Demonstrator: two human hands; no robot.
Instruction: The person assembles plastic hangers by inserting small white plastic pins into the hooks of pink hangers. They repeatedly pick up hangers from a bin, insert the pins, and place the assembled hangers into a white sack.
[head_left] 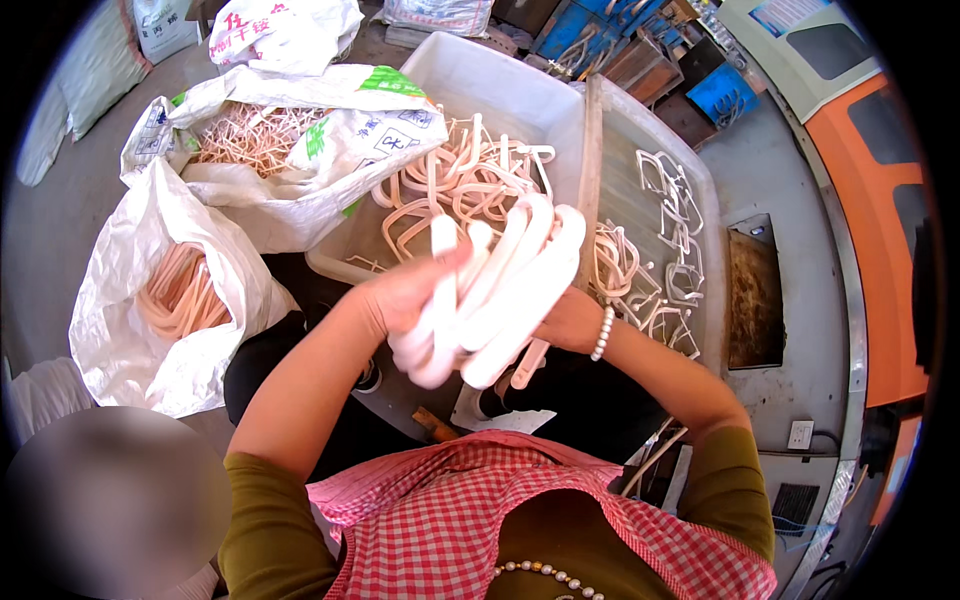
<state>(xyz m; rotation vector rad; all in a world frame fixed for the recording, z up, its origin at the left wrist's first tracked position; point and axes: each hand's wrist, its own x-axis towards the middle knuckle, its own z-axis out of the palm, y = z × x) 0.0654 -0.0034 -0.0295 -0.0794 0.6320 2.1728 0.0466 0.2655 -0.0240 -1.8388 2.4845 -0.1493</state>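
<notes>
Both hands hold one stacked bundle of white U-shaped plastic handles (505, 295) at chest height. My left hand (405, 295) grips the bundle's near left side, fingers wrapped around it. My right hand (565, 320), a bead bracelet on its wrist, supports the bundle from the right and is mostly hidden behind it. Beyond the bundle stands a white plastic bin (520, 85) with several loose handles of the same kind (465, 180).
A grey tray (625, 140) on the right holds several loose white loops (670, 220). On the left, two open white woven sacks (130, 340) (340, 130) are filled with pale pink plastic pieces. An orange machine (875, 230) stands at the far right.
</notes>
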